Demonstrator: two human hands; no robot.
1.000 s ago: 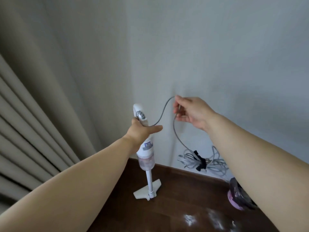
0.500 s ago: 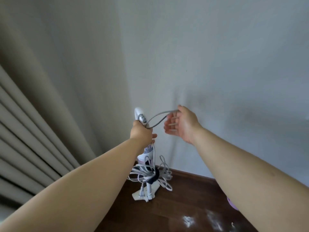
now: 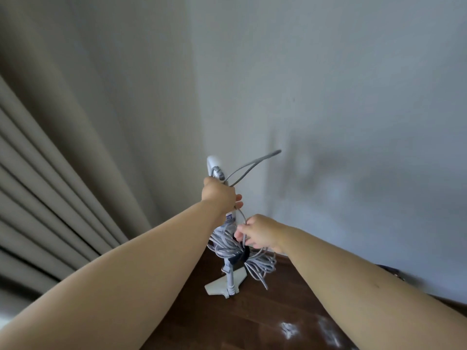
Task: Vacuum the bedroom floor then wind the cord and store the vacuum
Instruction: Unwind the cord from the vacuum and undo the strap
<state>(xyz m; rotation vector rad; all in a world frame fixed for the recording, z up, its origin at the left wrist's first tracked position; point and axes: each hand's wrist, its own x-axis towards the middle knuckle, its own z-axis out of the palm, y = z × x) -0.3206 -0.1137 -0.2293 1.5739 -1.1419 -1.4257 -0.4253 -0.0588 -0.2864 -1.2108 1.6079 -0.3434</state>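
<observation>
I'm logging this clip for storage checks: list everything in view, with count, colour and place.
stick vacuum: one, white, upright in the corner on the floor
cord bundle: one, grey, tied with a black strap, hanging at the vacuum's body
cord loop: one, grey, arching out from the handle
curtain: one, beige, pleated, left
walls: two, pale grey, meeting in a corner
floor: dark wood, white specks lower right
left hand: grips the vacuum handle
right hand: holds cord strands

Your two forearms bare from the near edge up, no sleeves in view, your left hand (image 3: pixel 219 196) and right hand (image 3: pixel 260 233) ungloved, no rings or watch showing
</observation>
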